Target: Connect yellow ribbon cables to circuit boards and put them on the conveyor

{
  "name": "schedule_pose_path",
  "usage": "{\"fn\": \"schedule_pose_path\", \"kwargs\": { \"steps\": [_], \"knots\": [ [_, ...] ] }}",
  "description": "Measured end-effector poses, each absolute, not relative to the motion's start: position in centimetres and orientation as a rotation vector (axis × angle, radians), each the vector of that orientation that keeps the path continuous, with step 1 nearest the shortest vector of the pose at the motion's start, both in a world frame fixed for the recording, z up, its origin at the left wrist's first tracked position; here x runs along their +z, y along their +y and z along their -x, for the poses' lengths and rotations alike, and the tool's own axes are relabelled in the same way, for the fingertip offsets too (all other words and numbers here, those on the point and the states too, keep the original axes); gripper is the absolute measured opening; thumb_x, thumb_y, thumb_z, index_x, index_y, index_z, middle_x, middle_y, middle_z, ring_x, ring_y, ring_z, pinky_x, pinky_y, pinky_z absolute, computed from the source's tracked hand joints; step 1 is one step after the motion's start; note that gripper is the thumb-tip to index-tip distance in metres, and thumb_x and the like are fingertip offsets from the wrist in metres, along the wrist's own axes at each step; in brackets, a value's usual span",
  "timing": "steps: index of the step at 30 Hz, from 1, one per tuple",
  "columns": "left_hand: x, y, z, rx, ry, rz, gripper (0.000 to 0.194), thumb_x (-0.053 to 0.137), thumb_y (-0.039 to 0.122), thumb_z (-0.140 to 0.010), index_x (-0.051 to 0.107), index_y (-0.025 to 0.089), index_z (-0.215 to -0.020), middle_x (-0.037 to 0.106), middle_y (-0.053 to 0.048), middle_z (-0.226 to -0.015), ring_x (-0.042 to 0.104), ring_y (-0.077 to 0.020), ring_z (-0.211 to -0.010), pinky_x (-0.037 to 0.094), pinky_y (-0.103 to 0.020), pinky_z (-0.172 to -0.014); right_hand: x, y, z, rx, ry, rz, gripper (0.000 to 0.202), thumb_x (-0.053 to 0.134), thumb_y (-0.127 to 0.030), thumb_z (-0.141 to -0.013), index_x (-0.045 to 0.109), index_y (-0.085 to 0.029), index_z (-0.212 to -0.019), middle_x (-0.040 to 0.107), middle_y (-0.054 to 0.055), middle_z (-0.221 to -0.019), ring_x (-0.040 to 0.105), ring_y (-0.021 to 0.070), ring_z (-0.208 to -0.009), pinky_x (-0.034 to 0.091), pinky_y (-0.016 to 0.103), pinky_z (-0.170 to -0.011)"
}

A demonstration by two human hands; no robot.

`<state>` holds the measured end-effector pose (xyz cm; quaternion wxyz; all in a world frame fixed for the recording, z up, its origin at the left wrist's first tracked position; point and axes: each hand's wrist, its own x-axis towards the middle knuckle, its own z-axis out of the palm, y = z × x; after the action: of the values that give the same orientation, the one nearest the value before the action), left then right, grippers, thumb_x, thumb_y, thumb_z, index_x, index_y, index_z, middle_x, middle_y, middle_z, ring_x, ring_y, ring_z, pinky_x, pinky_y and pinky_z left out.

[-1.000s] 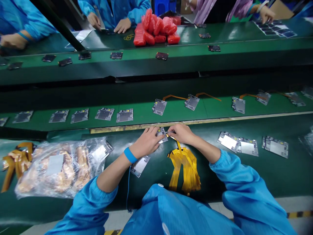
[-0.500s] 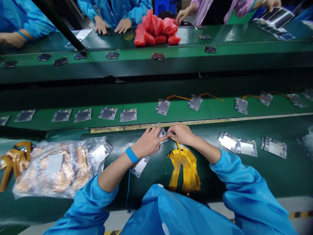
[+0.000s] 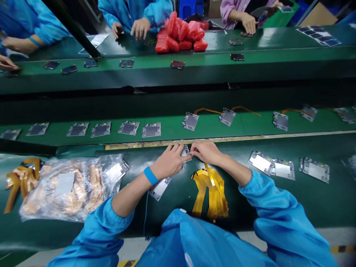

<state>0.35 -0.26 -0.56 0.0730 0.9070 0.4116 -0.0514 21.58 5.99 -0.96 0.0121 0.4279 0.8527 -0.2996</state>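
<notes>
Holding circuit board (image 3: 185, 151) from its left, thumb and fingers part-closed, left hand (image 3: 171, 163) faces right hand (image 3: 206, 152), fingertips pinched near board's right edge, contents unclear; yellow flex stack (image 3: 214, 194) lies bodyward, nearer right.

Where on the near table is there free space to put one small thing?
The near table is bare below the boards at right, and between the yellow ribbons and the right sleeve. It is crowded around the left hand and right hand, and by the plastic bag.
</notes>
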Motion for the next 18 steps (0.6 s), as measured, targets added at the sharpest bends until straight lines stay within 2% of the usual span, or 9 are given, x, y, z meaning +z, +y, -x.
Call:
{"fn": "schedule_pose_path", "kwargs": {
  "steps": [5,8,13,18],
  "knots": [
    [-0.4,-0.5,0.0,-0.145,1.241,-2.742,0.044,0.051,0.022,-0.1,0.059,0.032,-0.142,0.053,-0.018,-0.141,0.053,-0.0338,-0.119,0.04,-0.047,-0.099,-1.5,6.0,-21.9,-0.871,2.678,-1.335,0.01,0.063,-0.028,-0.1,0.073,-0.024,-0.098,0.079,0.003,-0.105,0.071,0.0218,-0.097,0.041,0.029,-0.075],
    [0.1,-0.6,0.3,-0.14,1.253,-2.712,0.045,0.056,0.023,-0.098,0.059,0.029,-0.142,0.052,-0.018,-0.142,0.053,-0.0345,-0.121,0.041,-0.048,-0.1,-1.5,5.8,-22.0,-0.887,2.675,-1.354,0.01,0.063,-0.026,-0.1,0.073,-0.024,-0.099,0.079,0.004,-0.103,0.071,0.0212,-0.094,0.041,0.029,-0.074],
    [0.2,-0.6,0.9,-0.191,1.343,-2.688,0.048,0.059,0.023,-0.093,0.057,0.018,-0.141,0.054,-0.022,-0.137,0.053,-0.0367,-0.119,0.046,-0.049,-0.096,-1.6,5.3,-23.9,-1.084,2.707,-1.648,0.015,0.058,-0.031,-0.102,0.07,-0.023,-0.099,0.077,0.004,-0.098,0.069,0.02,-0.091,0.042,0.028,-0.075],
    [-0.4,0.3,1.6,-0.101,1.404,-2.617,0.049,0.065,0.024,-0.088,0.057,0.018,-0.136,0.056,-0.017,-0.125,0.052,-0.0335,-0.113,0.049,-0.047,-0.093,-2.8,4.2,-27.4,-1.303,2.739,-1.945,0.024,0.055,-0.04,-0.1,0.067,-0.021,-0.093,0.074,0.005,-0.088,0.065,0.0193,-0.078,0.045,0.03,-0.073]
  ]
}}
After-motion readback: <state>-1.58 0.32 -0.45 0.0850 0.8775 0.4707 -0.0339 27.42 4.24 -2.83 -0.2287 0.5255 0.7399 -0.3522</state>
